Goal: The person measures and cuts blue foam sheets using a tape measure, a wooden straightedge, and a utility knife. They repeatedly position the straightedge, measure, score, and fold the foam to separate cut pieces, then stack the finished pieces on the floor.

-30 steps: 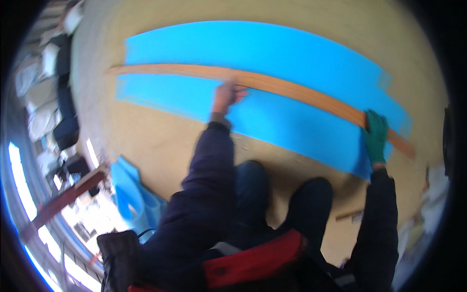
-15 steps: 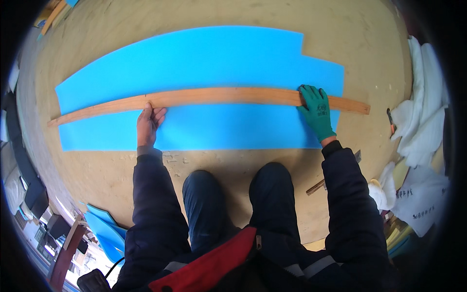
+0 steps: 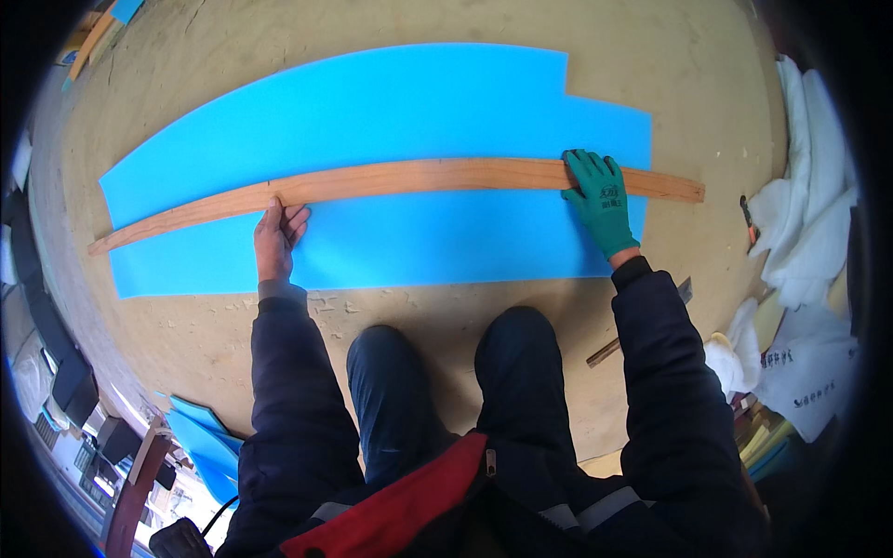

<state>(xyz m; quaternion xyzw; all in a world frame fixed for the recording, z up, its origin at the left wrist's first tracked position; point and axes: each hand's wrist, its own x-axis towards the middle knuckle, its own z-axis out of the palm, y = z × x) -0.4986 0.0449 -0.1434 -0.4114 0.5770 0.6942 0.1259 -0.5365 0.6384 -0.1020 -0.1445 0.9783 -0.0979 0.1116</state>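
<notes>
A long wooden strip [image 3: 419, 177] lies across a bright blue foam sheet [image 3: 372, 102], both of its ends reaching past the sheet. The sheet has a curved far edge and a stepped cut at the far right. My bare left hand [image 3: 277, 240] is closed at the strip's near edge, left of its middle, with the thumb pressed on the wood and the other fingers curled. Toward the right end, my right hand [image 3: 600, 203], in a green glove, grips the strip from above, its fingers over the far edge and the thumb at the near one.
The tan work surface [image 3: 707, 93] extends around the sheet, with my knees [image 3: 389, 372] at its near side. An orange-and-black cutter [image 3: 748, 221] lies at the right, near white padding [image 3: 805, 205]. Blue offcuts [image 3: 200, 437] sit at the lower left. A short dark stick [image 3: 603, 353] lies beside my right forearm.
The picture has tilted slightly, so the strip, sheet and both hands appear a little shifted together. Each hand keeps its place on the strip.
</notes>
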